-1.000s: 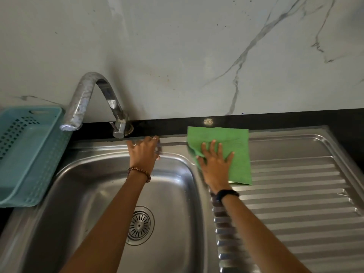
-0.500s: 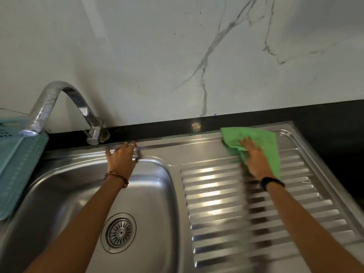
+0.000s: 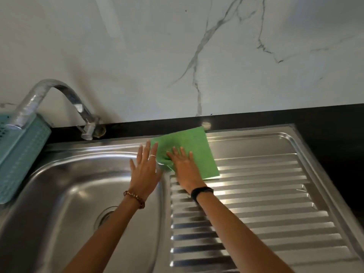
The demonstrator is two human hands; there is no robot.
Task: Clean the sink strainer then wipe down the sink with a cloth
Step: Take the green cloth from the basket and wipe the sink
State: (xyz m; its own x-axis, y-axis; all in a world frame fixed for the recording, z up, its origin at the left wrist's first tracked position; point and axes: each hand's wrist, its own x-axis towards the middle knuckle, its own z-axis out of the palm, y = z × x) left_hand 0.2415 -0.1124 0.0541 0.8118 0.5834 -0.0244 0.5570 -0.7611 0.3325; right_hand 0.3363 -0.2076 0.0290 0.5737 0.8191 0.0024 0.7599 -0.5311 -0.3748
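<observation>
Stainless steel sink (image 3: 59,203) fills the foreground, strainer (image 3: 105,215) half hidden at 7 o'clock. Left hand (image 3: 144,170) hovers flat, fingers spread; right hand (image 3: 185,170) presses flat on the green cloth (image 3: 194,146), its long axis running 11-to-5 o'clock across the drainboard (image 3: 266,194). Faucet (image 3: 59,103) sits at 10 o'clock.

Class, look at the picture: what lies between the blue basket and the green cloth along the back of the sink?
In the head view, the tap stands between the blue basket and the green cloth, with bare steel sink rim beside it.
</observation>
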